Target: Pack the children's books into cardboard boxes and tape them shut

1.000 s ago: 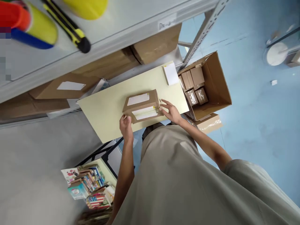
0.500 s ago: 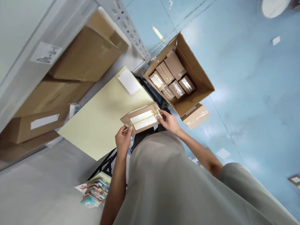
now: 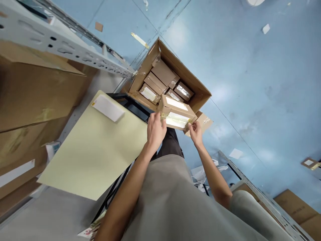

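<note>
Between my two hands I hold a small taped cardboard box with white labels on two of its faces. My left hand grips its left end, and my right hand has fingers closed at its lower right corner. The held box is over the near edge of a large open carton. Inside that carton several smaller brown boxes lie side by side, some partly hidden behind the held one. Left of my hands is a pale yellow tabletop.
A stack of white labels lies on the tabletop. Metal shelving with big cartons stands at the left. Paper scraps are scattered on the blue floor. Another rack and a brown carton are at lower right.
Both hands have carried the small box away from beside the tabletop to the large carton's near edge. The box has been tilted, so a second labelled face shows. The camera view has shifted.
</note>
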Demonstrator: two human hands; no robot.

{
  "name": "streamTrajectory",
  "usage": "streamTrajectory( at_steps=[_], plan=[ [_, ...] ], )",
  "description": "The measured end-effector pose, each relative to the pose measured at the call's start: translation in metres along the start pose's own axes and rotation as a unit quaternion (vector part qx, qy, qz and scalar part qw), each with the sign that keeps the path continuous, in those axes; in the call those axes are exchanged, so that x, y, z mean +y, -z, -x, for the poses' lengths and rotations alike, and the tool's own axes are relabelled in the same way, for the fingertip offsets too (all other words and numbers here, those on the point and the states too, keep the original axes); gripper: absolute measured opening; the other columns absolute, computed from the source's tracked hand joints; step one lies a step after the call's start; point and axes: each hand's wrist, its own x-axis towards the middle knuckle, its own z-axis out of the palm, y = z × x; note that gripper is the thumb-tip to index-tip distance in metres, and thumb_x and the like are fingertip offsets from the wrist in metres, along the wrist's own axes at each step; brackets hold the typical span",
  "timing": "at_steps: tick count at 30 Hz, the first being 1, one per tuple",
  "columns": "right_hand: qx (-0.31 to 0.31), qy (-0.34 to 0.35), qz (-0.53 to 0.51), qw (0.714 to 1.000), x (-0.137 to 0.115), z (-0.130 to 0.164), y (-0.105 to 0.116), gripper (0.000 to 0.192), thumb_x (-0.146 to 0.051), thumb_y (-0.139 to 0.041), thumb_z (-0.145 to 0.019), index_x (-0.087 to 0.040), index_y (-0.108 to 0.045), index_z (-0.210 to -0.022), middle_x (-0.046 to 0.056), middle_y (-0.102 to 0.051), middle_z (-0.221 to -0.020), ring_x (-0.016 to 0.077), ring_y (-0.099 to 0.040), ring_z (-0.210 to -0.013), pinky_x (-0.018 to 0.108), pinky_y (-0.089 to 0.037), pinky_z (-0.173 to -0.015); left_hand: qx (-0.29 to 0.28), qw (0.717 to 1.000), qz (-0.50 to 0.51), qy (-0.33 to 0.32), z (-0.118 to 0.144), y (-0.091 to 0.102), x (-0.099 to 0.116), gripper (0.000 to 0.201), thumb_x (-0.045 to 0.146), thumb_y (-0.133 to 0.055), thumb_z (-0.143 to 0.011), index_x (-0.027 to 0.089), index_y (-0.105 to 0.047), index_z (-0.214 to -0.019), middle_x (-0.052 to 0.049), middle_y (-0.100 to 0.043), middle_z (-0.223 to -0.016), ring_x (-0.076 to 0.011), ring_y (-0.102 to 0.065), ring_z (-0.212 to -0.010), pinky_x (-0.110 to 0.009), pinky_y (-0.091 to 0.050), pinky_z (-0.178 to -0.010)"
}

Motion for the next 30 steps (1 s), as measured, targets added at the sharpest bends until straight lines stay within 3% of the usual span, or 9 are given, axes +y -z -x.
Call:
streamTrajectory(
  at_steps=[4, 10, 13, 16, 18, 19, 22, 25, 30],
  plan=[
    [0.007, -0.055, 0.003, 0.998, 0.021, -0.022, -0.004, 0.054, -0.074, -0.074, -0.091, -0.024, -0.067, -0.110, 0.019, -0.089, -0.118, 0.0377, -0.086, -0.117, 0.056, -0.070, -0.106, -0.039, 0.998, -0.040, 0.002, -0.036, -0.027, -0.017, 0.049, 0.023, -0.061, -0.102, 0.017, -0.074, -0.149, -0.024, -0.074, -0.137, -0.0483, -0.068, -0.140, -0.061, -0.052, -0.128],
    [0.000, -0.021, 0.028, 0.999, 0.045, -0.065, -0.003, 0.059, -0.068, -0.064, -0.099, -0.018, -0.073, -0.131, 0.021, -0.085, -0.138, 0.0357, -0.084, -0.126, 0.053, -0.066, -0.113, -0.089, 0.996, -0.032, 0.003, -0.093, -0.065, -0.038, 0.052, 0.022, -0.074, -0.091, 0.021, -0.077, -0.143, -0.021, -0.079, -0.127, -0.0487, -0.073, -0.133, -0.060, -0.056, -0.123],
    [0.025, -0.019, 0.052, 0.998, 0.054, -0.106, -0.001, 0.067, -0.068, -0.061, -0.102, -0.014, -0.072, -0.139, 0.023, -0.083, -0.141, 0.0350, -0.082, -0.129, 0.053, -0.065, -0.114, -0.119, 0.993, 0.003, -0.002, -0.138, -0.090, -0.026, 0.065, 0.020, -0.078, -0.089, 0.019, -0.071, -0.154, -0.022, -0.076, -0.149, -0.0473, -0.068, -0.147, -0.059, -0.051, -0.132],
    [0.046, -0.040, 0.070, 0.996, 0.062, -0.154, -0.005, 0.073, -0.068, -0.057, -0.106, -0.010, -0.069, -0.148, 0.026, -0.078, -0.149, 0.0355, -0.074, -0.145, 0.055, -0.059, -0.123, -0.153, 0.988, -0.003, 0.014, -0.182, -0.112, -0.007, 0.075, 0.023, -0.081, -0.092, 0.015, -0.063, -0.164, -0.025, -0.049, -0.183, -0.0471, -0.046, -0.172, -0.061, -0.037, -0.144],
    [0.050, -0.077, 0.088, 0.992, 0.067, -0.178, -0.012, 0.073, -0.066, -0.059, -0.106, -0.008, -0.070, -0.150, 0.027, -0.076, -0.154, 0.0377, -0.066, -0.156, 0.057, -0.051, -0.132, -0.162, 0.986, -0.036, 0.036, -0.194, -0.121, 0.002, 0.078, 0.025, -0.082, -0.094, 0.011, -0.060, -0.167, -0.026, -0.036, -0.191, -0.0473, -0.034, -0.179, -0.061, -0.029, -0.148],
    [0.044, -0.093, 0.093, 0.990, 0.069, -0.186, -0.015, 0.071, -0.063, -0.062, -0.105, -0.008, -0.072, -0.148, 0.027, -0.076, -0.153, 0.0391, -0.065, -0.157, 0.058, -0.049, -0.134, -0.171, 0.983, -0.051, 0.041, -0.194, -0.123, 0.004, 0.076, 0.026, -0.080, -0.097, 0.009, -0.058, -0.168, -0.028, -0.036, -0.190, -0.0467, -0.034, -0.179, -0.061, -0.028, -0.148],
    [-0.003, -0.111, 0.097, 0.989, 0.076, -0.185, -0.023, 0.054, -0.055, -0.069, -0.103, -0.012, -0.083, -0.131, 0.022, -0.083, -0.142, 0.0397, -0.073, -0.146, 0.053, -0.052, -0.131, -0.203, 0.977, -0.055, 0.016, -0.159, -0.121, -0.004, 0.062, 0.026, -0.066, -0.108, 0.003, -0.061, -0.165, -0.029, -0.052, -0.180, -0.0416, -0.048, -0.172, -0.056, -0.034, -0.146],
    [-0.043, -0.102, 0.100, 0.989, 0.078, -0.158, -0.023, 0.046, -0.056, -0.070, -0.102, -0.016, -0.088, -0.119, 0.017, -0.087, -0.133, 0.0358, -0.077, -0.137, 0.048, -0.054, -0.126, -0.186, 0.983, -0.001, -0.008, -0.091, -0.108, -0.028, 0.052, 0.026, -0.064, -0.109, 0.007, -0.069, -0.157, -0.024, -0.065, -0.171, -0.0383, -0.059, -0.165, -0.054, -0.041, -0.144],
    [-0.096, -0.042, 0.111, 0.988, 0.064, -0.095, -0.016, 0.053, -0.067, -0.069, -0.096, -0.020, -0.088, -0.109, 0.012, -0.088, -0.106, 0.0337, -0.080, -0.117, 0.049, -0.061, -0.112, -0.126, 0.970, 0.186, 0.088, 0.028, -0.073, -0.087, 0.035, 0.032, -0.067, -0.106, 0.020, -0.079, -0.137, -0.016, -0.084, -0.143, -0.0330, -0.081, -0.135, -0.054, -0.062, -0.126]
  ],
)
